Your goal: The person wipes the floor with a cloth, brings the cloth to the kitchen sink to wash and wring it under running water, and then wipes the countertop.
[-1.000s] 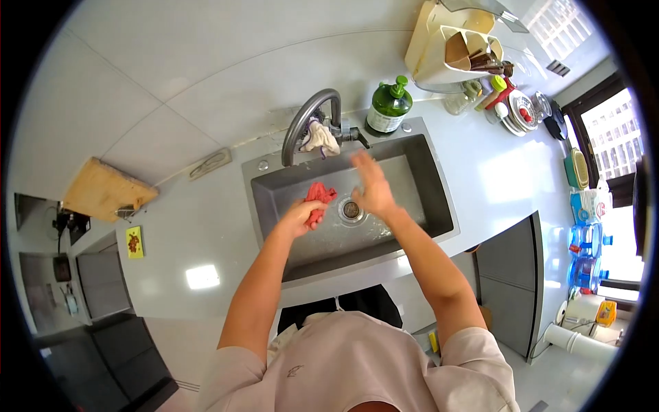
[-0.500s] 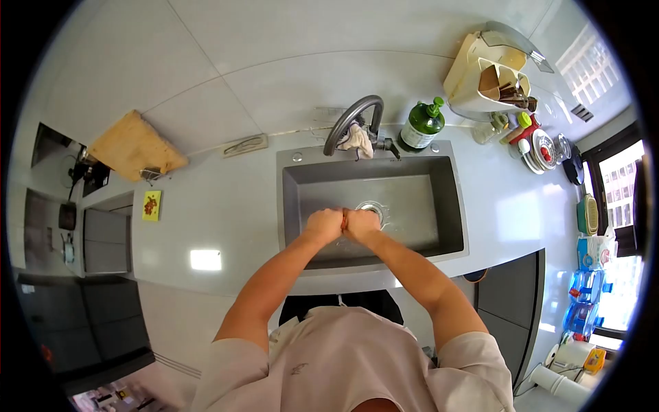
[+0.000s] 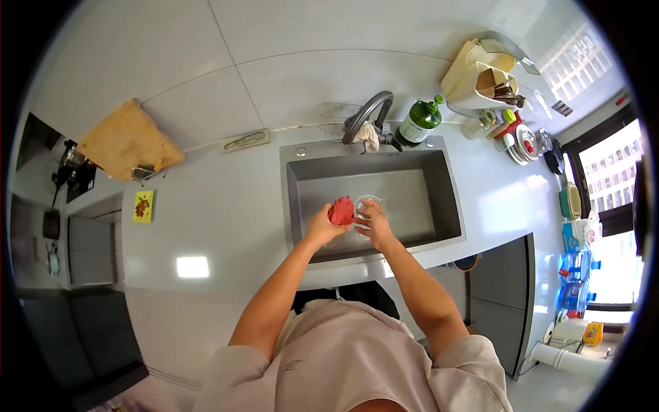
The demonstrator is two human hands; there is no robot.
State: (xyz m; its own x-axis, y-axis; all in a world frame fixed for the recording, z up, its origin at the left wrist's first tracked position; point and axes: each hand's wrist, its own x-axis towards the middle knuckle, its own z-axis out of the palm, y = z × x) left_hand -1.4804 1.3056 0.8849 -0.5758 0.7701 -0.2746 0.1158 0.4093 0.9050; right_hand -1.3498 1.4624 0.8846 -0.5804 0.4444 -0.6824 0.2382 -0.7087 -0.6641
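Observation:
Over the grey sink (image 3: 405, 192), my left hand (image 3: 326, 225) is closed on a crumpled red cloth (image 3: 341, 211). My right hand (image 3: 374, 223) is just to the right of the cloth, its fingers apart and bent, with the fingertips close to the cloth's edge. Behind the hands is the round drain, partly hidden by my right hand. The curved grey faucet (image 3: 374, 110) stands at the back of the sink, with a whitish rag (image 3: 368, 137) hanging at its base.
A green pump bottle (image 3: 420, 122) stands right of the faucet. Farther right are a cream utensil holder (image 3: 473, 86), jars and stacked dishes (image 3: 525, 144). On the left are a wooden board (image 3: 130, 144) and a small yellow tray (image 3: 143, 207) with small brown pieces.
Both fists were pressed together around the cloth half a second ago. Now my right hand has opened and moved off, and the cloth shows bunched in my left hand.

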